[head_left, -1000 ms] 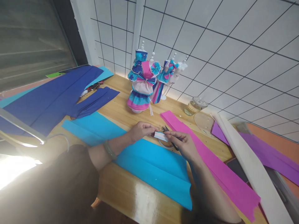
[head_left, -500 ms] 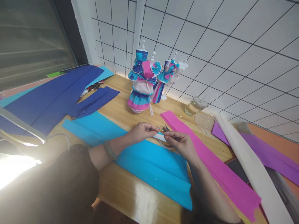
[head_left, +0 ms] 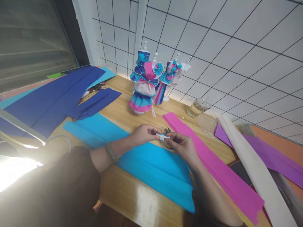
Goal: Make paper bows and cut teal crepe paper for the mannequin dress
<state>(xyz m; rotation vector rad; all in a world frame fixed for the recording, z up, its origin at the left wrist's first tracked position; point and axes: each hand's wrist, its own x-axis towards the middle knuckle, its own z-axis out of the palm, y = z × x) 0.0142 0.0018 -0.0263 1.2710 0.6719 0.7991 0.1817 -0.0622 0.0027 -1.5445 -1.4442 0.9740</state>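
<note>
A small white-and-blue strip of paper (head_left: 163, 136) is stretched between my two hands, pinched at each end. My left hand (head_left: 145, 133), with a bangle on its wrist, has its fingers closed on the left end. The fingertips of my right hand (head_left: 182, 143) grip the right end. Just behind the strip, the dark blades of a pair of scissors (head_left: 167, 130) show; my hands partly hide the rest. Beneath my hands lies a wide sheet of bright blue crepe paper (head_left: 156, 167). A pink crepe paper strip (head_left: 213, 164) runs past my right hand.
Dress forms in blue, pink and white paper dresses (head_left: 144, 85) stand by the tiled wall. A glass of pale liquid (head_left: 198, 107) sits right of them. Dark blue paper (head_left: 47, 97) covers the left side; white (head_left: 255, 160) and purple paper (head_left: 274, 154) lie right. A lamp glares lower left.
My right hand has shifted slightly left and the strip between my fingers looks shorter and tilted differently. Everything else stays in place.
</note>
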